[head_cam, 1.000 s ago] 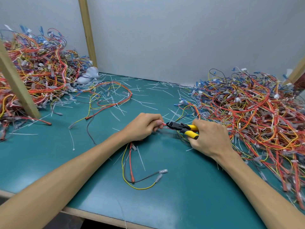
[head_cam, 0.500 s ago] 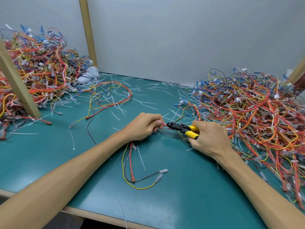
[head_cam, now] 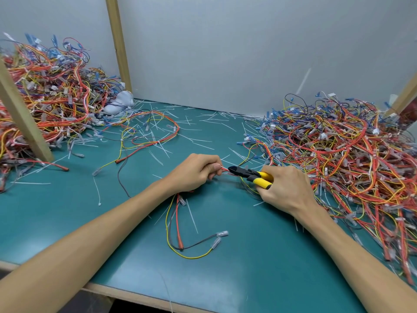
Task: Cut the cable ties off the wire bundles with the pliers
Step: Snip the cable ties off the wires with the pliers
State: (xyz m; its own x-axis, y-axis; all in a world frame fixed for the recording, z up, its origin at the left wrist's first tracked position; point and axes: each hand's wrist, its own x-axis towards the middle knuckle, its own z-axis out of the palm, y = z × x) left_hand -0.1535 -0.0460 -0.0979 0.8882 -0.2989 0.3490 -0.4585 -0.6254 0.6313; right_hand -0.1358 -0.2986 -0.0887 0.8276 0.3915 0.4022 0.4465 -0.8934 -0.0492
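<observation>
Your left hand is pinching a small wire bundle between the thumb and curled fingers. Your right hand is curling round the yellow handles of the pliers. The black nose is sitting against the red wires just beside your left fingertips; I cannot tell how far its jaws are closing.

Over the last second almost nothing is changing. Both hands are staying where they were, and the nose is keeping to the same spot on the bundle. The cable tie itself is too small to make out, so I cannot tell whether it is parting. Judging by the stillness, you are probably still working this one snip, and the bundle is not yet ready to go aside.

The rest of the bundle is trailing out from under your left hand and looping toward you on the desk, its clear-capped ends lying between your forearms.

On your right, the big tangled pile is crowding right up against your right hand and forearm, leaving little room that way. On your left, open desk is showing, littered only with cut ties and a few loose wires. The left pile is sitting well apart, behind a leaning wooden post. The front edge of the desk is running under your forearms, near the trailing loop.
</observation>
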